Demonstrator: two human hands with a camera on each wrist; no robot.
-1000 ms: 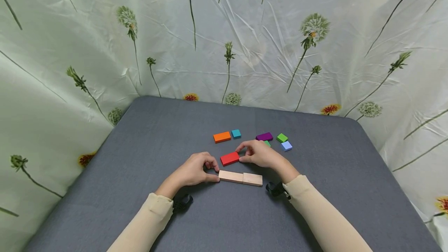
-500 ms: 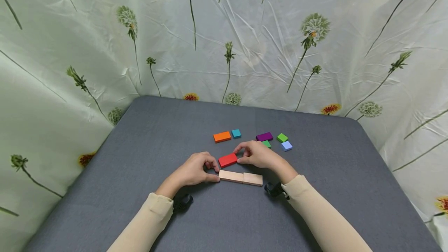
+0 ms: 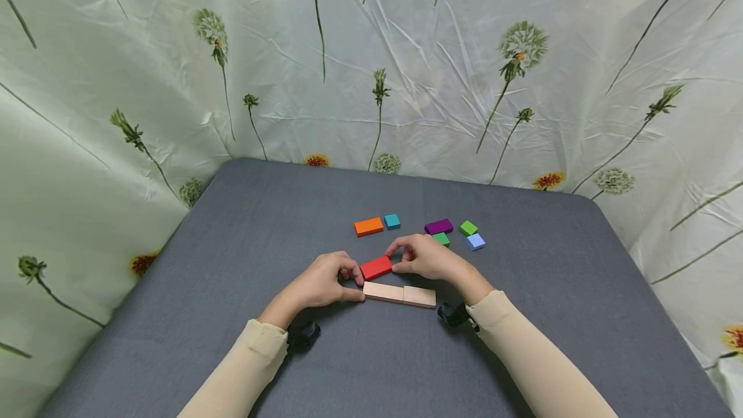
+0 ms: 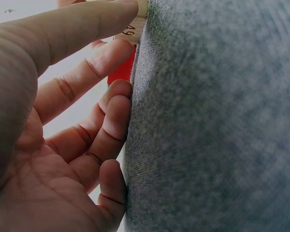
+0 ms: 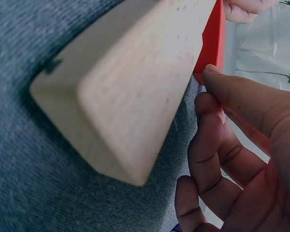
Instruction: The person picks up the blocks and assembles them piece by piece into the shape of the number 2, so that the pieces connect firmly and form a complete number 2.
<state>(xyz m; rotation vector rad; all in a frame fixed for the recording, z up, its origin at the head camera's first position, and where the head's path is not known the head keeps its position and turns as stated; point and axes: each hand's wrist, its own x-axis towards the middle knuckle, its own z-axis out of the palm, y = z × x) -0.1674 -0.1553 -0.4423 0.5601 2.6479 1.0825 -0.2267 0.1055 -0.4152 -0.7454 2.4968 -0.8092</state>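
Observation:
Two plain wooden blocks, a left one [image 3: 383,292] and a right one [image 3: 419,297], lie end to end in a row on the grey table. My left hand [image 3: 325,281] pinches the left end of the row between thumb and index finger. Printed digits show on that wooden end [image 4: 128,33] in the left wrist view. Just behind the row, a flat red block [image 3: 376,268] lies slightly slanted. My right hand [image 3: 429,258] holds its right end with thumb and index finger. Its left end is close to my left fingers. In the right wrist view the near wooden block [image 5: 135,92] looms large.
Farther back on the grey table [image 3: 278,211] lie an orange block [image 3: 368,228] and a teal block [image 3: 392,222]. Behind my right hand are purple [image 3: 438,227], green [image 3: 442,239], light green [image 3: 468,228] and pale blue [image 3: 475,242] blocks. A flowered curtain [image 3: 348,50] hangs behind.
My right hand has shifted the red block a little left and toward me, close to the wooden row. More of the green block shows behind it. My left hand stays in place.

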